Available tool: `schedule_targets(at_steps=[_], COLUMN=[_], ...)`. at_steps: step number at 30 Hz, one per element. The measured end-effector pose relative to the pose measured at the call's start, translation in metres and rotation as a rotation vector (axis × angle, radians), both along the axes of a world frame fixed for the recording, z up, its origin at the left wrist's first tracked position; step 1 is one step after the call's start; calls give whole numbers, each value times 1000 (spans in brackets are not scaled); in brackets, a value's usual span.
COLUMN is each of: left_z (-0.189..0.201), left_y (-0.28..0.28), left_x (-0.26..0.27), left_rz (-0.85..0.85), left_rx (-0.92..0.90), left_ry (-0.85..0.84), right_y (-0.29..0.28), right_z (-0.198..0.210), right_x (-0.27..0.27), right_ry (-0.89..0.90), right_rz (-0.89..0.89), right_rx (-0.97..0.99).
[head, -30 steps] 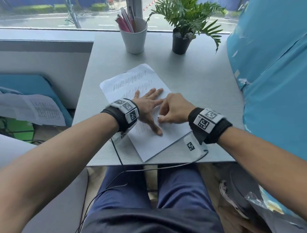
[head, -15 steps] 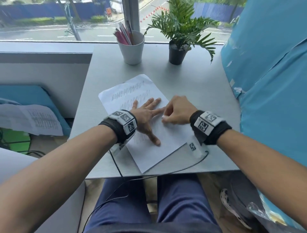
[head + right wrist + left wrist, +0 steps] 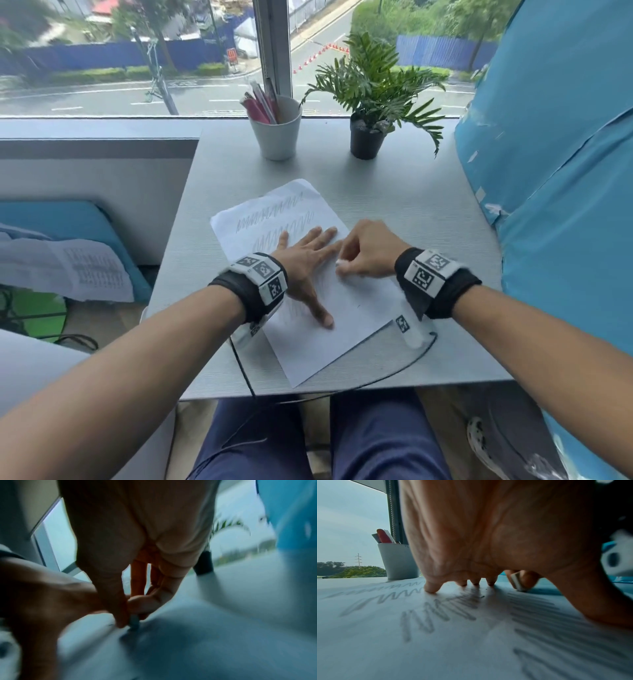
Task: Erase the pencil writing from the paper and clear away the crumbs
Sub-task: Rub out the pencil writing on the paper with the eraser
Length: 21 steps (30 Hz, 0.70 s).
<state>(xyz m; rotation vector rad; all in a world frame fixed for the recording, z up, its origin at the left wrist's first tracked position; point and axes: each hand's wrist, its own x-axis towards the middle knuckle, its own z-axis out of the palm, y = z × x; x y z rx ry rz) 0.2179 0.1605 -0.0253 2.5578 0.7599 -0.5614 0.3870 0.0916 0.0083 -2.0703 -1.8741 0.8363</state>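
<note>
A white sheet of paper (image 3: pixel 346 329) lies tilted on the grey table (image 3: pixel 421 205), with pencil zigzag lines (image 3: pixel 274 217) across its upper part. My left hand (image 3: pixel 308 253) presses flat on the sheet with fingers spread. In the left wrist view its fingertips (image 3: pixel 431 588) stand on the paper (image 3: pixel 402 649) among dark zigzags (image 3: pixel 440 614). My right hand (image 3: pixel 366 250) pinches a small white eraser (image 3: pixel 340 263) against the sheet, just right of the left fingers. The eraser (image 3: pixel 517 581) shows upright on the paper. The right wrist view is blurred; thumb and finger hold the eraser (image 3: pixel 134 622).
A white cup of pens (image 3: pixel 275 132) and a potted plant (image 3: pixel 366 137) stand at the table's far edge by the window. A blue padded wall (image 3: pixel 565 205) borders the right side. Cables (image 3: pixel 394 370) run over the near table edge.
My right hand with the eraser has shifted up the sheet, toward the left hand's fingertips. The left hand stays pressed on the paper. The head view has tilted upward.
</note>
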Motion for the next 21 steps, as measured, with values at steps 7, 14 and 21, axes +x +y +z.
schedule_targets(at_steps=[7, 14, 21], left_z=[0, -1, -1], left_y=[1, 1, 3], left_x=[2, 3, 4], left_rz=[-1, -6, 13], left_rx=[-7, -6, -13], left_ry=[14, 28, 26], right_y=[2, 5, 9], right_z=[1, 1, -1], right_x=[0, -3, -3], right_ry=[41, 21, 51], right_rz=[-63, -99, -203], right_rx=[-14, 11, 48])
